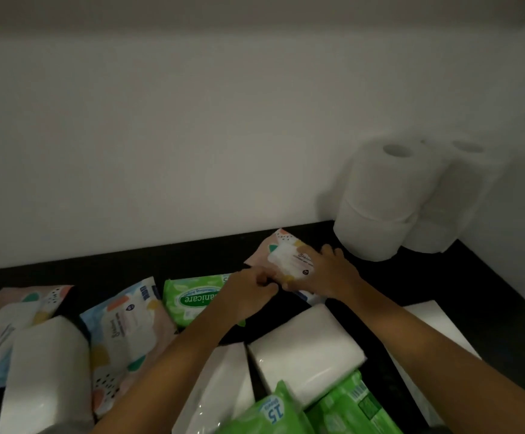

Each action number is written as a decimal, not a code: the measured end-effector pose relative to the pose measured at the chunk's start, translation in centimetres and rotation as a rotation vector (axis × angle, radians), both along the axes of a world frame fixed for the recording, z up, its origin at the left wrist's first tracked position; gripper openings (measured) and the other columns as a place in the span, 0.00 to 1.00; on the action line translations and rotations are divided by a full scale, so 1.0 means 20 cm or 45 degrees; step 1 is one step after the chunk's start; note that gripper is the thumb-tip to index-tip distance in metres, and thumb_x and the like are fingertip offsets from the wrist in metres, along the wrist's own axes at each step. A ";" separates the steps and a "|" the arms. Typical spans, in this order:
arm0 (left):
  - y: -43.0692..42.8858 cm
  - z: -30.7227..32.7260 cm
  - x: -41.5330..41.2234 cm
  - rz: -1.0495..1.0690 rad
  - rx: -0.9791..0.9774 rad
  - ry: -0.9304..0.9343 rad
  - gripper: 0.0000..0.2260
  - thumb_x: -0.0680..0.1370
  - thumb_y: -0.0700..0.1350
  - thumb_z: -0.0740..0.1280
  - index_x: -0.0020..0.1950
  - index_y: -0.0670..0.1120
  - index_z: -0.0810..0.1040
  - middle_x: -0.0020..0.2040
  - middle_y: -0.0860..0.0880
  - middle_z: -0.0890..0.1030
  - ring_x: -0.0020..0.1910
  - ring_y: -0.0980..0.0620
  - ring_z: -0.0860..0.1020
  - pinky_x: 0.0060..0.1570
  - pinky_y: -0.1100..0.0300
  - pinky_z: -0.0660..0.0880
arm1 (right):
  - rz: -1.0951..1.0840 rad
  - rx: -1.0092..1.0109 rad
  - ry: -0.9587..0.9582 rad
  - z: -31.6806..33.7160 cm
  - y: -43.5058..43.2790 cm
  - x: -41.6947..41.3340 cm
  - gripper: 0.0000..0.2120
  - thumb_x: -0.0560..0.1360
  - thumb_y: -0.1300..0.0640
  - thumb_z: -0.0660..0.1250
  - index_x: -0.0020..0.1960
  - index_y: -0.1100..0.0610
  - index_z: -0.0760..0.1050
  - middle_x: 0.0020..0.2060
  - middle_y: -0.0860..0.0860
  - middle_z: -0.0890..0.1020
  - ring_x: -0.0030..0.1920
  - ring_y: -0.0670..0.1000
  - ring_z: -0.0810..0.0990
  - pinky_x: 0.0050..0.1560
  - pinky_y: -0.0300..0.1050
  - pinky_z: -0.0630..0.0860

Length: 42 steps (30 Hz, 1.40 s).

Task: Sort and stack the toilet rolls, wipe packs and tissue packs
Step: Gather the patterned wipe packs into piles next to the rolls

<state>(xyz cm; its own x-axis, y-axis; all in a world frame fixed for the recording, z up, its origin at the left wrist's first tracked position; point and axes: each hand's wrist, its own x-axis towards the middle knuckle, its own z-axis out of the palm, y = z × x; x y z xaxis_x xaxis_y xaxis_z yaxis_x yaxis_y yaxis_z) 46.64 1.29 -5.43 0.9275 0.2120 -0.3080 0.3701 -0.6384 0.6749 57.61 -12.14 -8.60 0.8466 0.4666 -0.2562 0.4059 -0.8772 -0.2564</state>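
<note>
green wipe packs (273,411) at the near edge of the counter (427,277); your right hand (330,270) lies spread on a patterned wipe pack (283,252), your left hand (251,292) pinching its edge.

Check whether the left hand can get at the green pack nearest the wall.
Probably yes. The left hand is at the right end of the green pack, with nothing lying on the pack. Its fingers pinch the pastel pack, so they must let go first.
</note>
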 end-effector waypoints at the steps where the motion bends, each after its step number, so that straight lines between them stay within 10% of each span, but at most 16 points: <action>1: -0.01 -0.01 0.01 0.001 0.009 0.004 0.17 0.79 0.47 0.60 0.69 0.51 0.69 0.64 0.49 0.75 0.51 0.54 0.77 0.45 0.69 0.68 | -0.052 0.017 -0.053 -0.01 -0.01 -0.01 0.44 0.65 0.30 0.65 0.74 0.46 0.53 0.68 0.58 0.63 0.68 0.60 0.62 0.65 0.52 0.64; 5: -0.04 -0.05 0.06 -0.053 0.018 0.020 0.20 0.80 0.47 0.59 0.72 0.50 0.65 0.65 0.47 0.76 0.45 0.56 0.77 0.33 0.75 0.67 | -0.116 0.000 -0.092 -0.02 -0.03 -0.03 0.39 0.69 0.30 0.59 0.74 0.48 0.54 0.67 0.60 0.64 0.67 0.60 0.64 0.64 0.51 0.66; 16: -0.14 -0.12 0.16 -0.199 0.157 -0.023 0.25 0.80 0.47 0.59 0.76 0.45 0.56 0.76 0.47 0.59 0.73 0.51 0.61 0.67 0.63 0.59 | -0.071 0.198 0.160 0.01 -0.14 -0.01 0.34 0.75 0.46 0.64 0.75 0.59 0.55 0.69 0.58 0.62 0.69 0.57 0.63 0.69 0.51 0.66; 25: -0.10 -0.18 0.20 -0.193 0.270 -0.008 0.31 0.79 0.52 0.61 0.77 0.45 0.51 0.78 0.48 0.50 0.77 0.51 0.52 0.73 0.58 0.52 | -0.042 0.149 0.181 0.02 -0.10 0.03 0.34 0.78 0.47 0.60 0.76 0.58 0.49 0.73 0.55 0.58 0.71 0.58 0.57 0.72 0.51 0.60; 42: -0.06 -0.05 0.04 -0.016 0.173 -0.284 0.22 0.79 0.45 0.62 0.72 0.46 0.64 0.68 0.46 0.71 0.64 0.51 0.71 0.58 0.67 0.65 | -0.079 0.333 -0.009 0.07 -0.10 -0.06 0.27 0.77 0.48 0.62 0.71 0.59 0.60 0.66 0.59 0.67 0.65 0.58 0.66 0.65 0.49 0.66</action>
<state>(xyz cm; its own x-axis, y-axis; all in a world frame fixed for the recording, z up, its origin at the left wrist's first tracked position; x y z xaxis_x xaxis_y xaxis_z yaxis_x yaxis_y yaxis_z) 47.44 0.13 -6.50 0.9721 0.2253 -0.0650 0.2130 -0.7327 0.6464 56.48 -14.20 -7.25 0.8767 0.4636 -0.1279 0.3562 -0.8046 -0.4751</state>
